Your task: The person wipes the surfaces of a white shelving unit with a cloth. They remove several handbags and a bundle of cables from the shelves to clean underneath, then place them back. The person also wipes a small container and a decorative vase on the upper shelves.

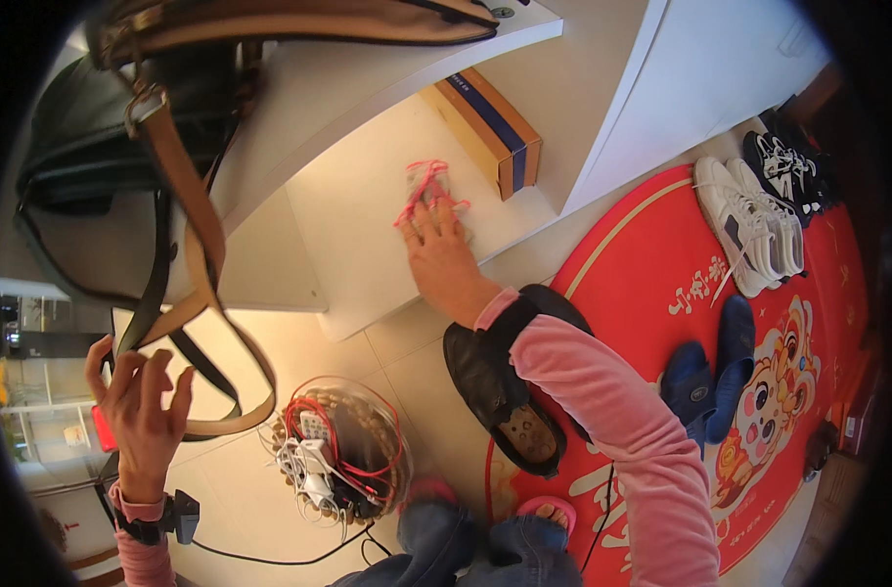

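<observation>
My right hand (444,257) presses a pink-and-light-coloured cloth (430,180) down on the white board of a low shelf (351,227). The fingers cover part of the cloth. At the left, my left hand (145,403) is raised with bent, spread fingers, and I see nothing in its grasp. Just beside it hang the tan strap (189,198) and dark green strap (149,308) of bags. The black leather bag (123,139) rests on the upper shelf (328,95). Close to the right hand, deeper in the low compartment, lies a brown cardboard box (490,132) with a dark blue band.
A basket (398,469) of cables and chargers stands on the tiled floor. Black slippers (483,367) lie partly under my right arm. On the red round mat (622,257) are blue slippers (688,381), white high-top shoes (743,220) and black shoes (776,165). A black cable (284,561) crosses the floor.
</observation>
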{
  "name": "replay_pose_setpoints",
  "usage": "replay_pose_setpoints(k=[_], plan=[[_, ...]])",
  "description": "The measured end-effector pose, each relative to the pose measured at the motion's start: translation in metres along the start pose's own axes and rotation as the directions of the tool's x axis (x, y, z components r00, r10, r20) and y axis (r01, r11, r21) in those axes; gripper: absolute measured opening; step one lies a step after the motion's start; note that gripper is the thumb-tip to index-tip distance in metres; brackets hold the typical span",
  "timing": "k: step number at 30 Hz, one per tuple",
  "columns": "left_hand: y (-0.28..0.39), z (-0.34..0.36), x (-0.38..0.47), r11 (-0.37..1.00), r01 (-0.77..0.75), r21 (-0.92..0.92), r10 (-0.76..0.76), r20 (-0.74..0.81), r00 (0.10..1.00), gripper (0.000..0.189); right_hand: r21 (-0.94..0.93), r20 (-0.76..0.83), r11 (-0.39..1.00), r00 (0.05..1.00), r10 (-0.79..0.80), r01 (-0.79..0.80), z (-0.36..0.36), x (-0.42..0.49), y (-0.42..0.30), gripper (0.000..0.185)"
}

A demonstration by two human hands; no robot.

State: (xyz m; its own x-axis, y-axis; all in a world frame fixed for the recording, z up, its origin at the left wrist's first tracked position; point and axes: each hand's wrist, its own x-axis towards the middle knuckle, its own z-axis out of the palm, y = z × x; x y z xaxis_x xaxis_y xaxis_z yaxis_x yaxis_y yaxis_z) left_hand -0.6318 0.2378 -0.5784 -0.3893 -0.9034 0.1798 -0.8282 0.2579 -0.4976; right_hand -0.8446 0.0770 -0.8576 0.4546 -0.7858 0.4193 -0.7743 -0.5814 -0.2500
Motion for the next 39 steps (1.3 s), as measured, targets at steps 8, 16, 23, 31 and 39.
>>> replay_pose_setpoints(k=[8, 16, 23, 31, 39], plan=[[-0.027, 0.033, 0.014, 0.896, 0.304, -0.323, -0.382, -0.216, 0.898, 0.022, -0.014, -0.18, 0.991, 0.975, 0.131, -0.136, 0.069, 0.112, 0.03, 0.037], [-0.034, 0.04, 0.004, 0.824, 0.327, -0.463, -0.453, -0.191, 0.871, 0.033, 0.019, 0.038, 0.912, 0.912, 0.408, -0.409, 0.111, 0.23, 0.056, 0.03], [-0.031, 0.036, 0.007, 0.856, 0.362, -0.37, -0.446, -0.174, 0.878, 0.035, 0.176, 0.2, 0.96, 0.963, 0.183, -0.219, 0.107, 0.242, 0.021, 0.027], [-0.021, 0.039, 0.02, 0.686, 0.406, -0.603, -0.562, -0.087, 0.822, 0.033, 0.557, 0.334, 0.829, 0.9, -0.281, 0.052, 0.083, 0.167, -0.06, 0.025], [0.002, 0.017, 0.037, 0.797, 0.418, -0.435, -0.503, -0.096, 0.859, 0.027, 0.492, -0.111, 0.755, 0.892, -0.439, 0.433, 0.063, 0.024, -0.075, 0.029]])
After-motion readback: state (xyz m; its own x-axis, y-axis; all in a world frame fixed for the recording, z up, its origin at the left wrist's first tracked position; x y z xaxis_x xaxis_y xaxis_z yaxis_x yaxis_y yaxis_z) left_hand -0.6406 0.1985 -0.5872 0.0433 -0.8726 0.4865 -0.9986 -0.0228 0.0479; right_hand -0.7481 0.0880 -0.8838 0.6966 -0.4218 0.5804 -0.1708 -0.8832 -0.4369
